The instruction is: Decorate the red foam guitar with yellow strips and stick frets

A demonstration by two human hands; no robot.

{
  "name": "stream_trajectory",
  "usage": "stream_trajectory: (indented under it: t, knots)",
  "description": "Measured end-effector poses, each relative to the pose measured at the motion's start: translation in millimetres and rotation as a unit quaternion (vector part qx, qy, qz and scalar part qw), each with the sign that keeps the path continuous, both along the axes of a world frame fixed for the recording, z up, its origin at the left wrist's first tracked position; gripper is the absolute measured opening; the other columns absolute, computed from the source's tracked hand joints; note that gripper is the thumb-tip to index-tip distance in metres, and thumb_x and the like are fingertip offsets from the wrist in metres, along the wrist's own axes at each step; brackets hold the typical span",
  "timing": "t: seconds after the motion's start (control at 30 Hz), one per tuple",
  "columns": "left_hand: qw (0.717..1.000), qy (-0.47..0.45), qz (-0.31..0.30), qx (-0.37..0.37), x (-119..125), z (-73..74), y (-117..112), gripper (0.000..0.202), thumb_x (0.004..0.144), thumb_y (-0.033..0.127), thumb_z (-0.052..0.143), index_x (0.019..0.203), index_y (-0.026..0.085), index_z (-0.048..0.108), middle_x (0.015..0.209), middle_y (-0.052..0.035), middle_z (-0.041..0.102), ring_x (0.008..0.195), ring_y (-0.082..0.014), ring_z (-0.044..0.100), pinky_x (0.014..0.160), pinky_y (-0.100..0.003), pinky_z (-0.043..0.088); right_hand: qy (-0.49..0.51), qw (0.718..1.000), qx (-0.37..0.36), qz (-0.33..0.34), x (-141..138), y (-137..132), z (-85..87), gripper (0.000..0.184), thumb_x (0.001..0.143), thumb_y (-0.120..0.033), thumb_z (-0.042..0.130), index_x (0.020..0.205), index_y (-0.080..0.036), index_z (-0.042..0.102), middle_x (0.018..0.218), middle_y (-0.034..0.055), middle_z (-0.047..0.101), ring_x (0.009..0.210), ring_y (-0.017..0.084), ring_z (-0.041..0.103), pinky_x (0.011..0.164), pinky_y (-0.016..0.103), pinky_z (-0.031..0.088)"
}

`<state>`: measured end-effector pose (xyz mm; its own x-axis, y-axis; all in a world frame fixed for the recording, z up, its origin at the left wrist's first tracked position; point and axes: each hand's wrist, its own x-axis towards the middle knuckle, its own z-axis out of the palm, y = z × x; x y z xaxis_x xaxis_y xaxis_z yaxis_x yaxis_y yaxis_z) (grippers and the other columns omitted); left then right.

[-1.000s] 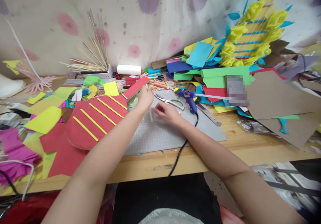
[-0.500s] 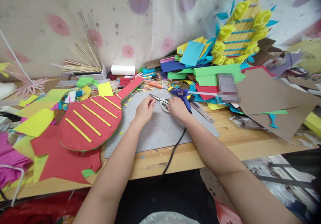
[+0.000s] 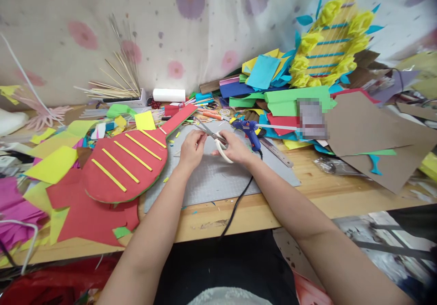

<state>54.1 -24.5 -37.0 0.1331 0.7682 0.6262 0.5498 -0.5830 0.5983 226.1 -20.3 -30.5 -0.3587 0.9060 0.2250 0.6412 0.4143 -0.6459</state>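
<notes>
Above the grey mat [image 3: 218, 182] on the table [image 3: 324, 191], the right hand [image 3: 235, 148] wraps its grip round the scissors [image 3: 213, 136], whose blades slant up-left just past the left hand [image 3: 191, 149], its fingertips pressed together.

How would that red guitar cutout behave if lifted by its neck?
The red guitar cutout looks like thin layered sheet, so probably light. Its wide body would likely sag a little, though the yellow strips may stiffen it. Lying flat, it should slide rather than roll.
</notes>
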Motion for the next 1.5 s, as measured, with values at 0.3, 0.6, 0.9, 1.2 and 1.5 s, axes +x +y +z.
stream_trajectory:
  t: [0.3,0.6,0.9,1.2,1.5]
  knots:
    - [1.0,-0.004,0.011,-0.012,-4,-3.7,2,0.017,0.088,0.028,0.043,0.085,0.019,0.056,0.088,-0.0059,0.064,0.088,-0.0171,0.058,0.079,-0.031,0.044,-0.06,0.996,0.043,0.039,3,1,-0.8,0.036,0.069,-0.05,0.058,0.08,-0.019,0.045,0.082,0.0025,0.053,0.074,0.016,0.046,0.066,0.026,0.033]
    - [0.999,-0.011,0.016,-0.038,-4,2.4,-1,0.017,0.086,0.025,0.044,0.075,0.02,0.055,0.083,-0.0049,0.063,0.084,-0.017,0.057,0.076,-0.03,0.044,-0.091,0.995,0.017,0.024,0,-5,3.8,0.036,0.071,-0.053,0.056,0.083,-0.019,0.048,0.078,0.0019,0.056,0.069,0.015,0.046,0.062,0.024,0.031]
    - [0.999,-0.018,0.016,-0.043,-5,3.2,-1,0.018,0.085,0.026,0.043,0.073,0.019,0.055,0.081,-0.0046,0.062,0.082,-0.0165,0.057,0.077,-0.029,0.044,-0.095,0.995,0.024,-0.014,-4,-5,-1.5,0.034,0.077,-0.054,0.049,0.079,-0.02,0.047,0.07,-0.0004,0.056,0.061,0.013,0.046,0.057,0.023,0.028]
    - [1.0,-0.013,-0.002,-0.026,-6,-1.4,1,0.018,0.085,0.025,0.044,0.077,0.019,0.059,0.083,-0.0058,0.064,0.086,-0.0174,0.058,0.08,-0.031,0.045,-0.118,0.992,0.028,-0.021,-11,-13,-0.2,0.036,0.078,-0.053,0.049,0.09,-0.019,0.047,0.083,0.0045,0.061,0.069,0.015,0.052,0.058,0.024,0.03]
    - [0.999,-0.016,-0.003,-0.038,-6,-4.6,3,0.022,0.087,0.029,0.042,0.08,0.02,0.061,0.086,-0.0062,0.065,0.093,-0.018,0.058,0.084,-0.033,0.045,-0.142,0.988,0.008,-0.063,-13,-10,-5.2,0.032,0.081,-0.05,0.044,0.086,-0.02,0.052,0.074,0.0026,0.062,0.063,0.016,0.052,0.055,0.024,0.027]
